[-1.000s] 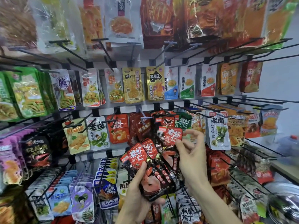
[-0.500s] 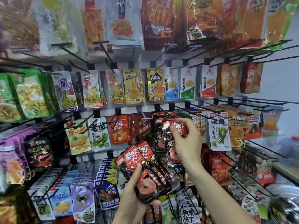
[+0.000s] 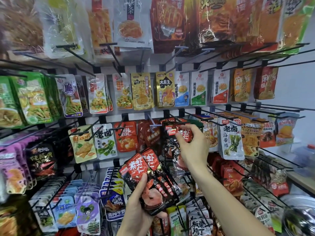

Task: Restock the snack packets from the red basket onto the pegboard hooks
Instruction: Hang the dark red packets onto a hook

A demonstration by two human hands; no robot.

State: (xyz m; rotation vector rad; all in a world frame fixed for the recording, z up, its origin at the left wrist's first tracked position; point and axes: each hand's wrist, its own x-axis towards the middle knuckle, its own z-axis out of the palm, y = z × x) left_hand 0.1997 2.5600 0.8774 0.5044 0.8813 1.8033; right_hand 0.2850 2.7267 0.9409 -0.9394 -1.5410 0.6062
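Observation:
My left hand (image 3: 138, 210) grips a fanned stack of black-and-red shrimp snack packets (image 3: 150, 178) low in the middle of the view. My right hand (image 3: 192, 147) pinches the top of one more such packet (image 3: 180, 133) up at a black pegboard hook (image 3: 177, 119) in the middle row, where matching packets hang behind it. Whether the packet's hole is on the hook I cannot tell. The red basket is out of view.
Black hooks (image 3: 281, 109) jut out of the white pegboard (image 3: 136, 115) toward me in every row, loaded with snack packets. A blue-grey hook (image 3: 153, 121) sticks out just left of my right hand. A shiny metal bowl (image 3: 300, 217) sits at bottom right.
My right hand has carried one packet from the stack up to the middle-row hook and holds it there. My left hand with the stack has stayed nearly in place.

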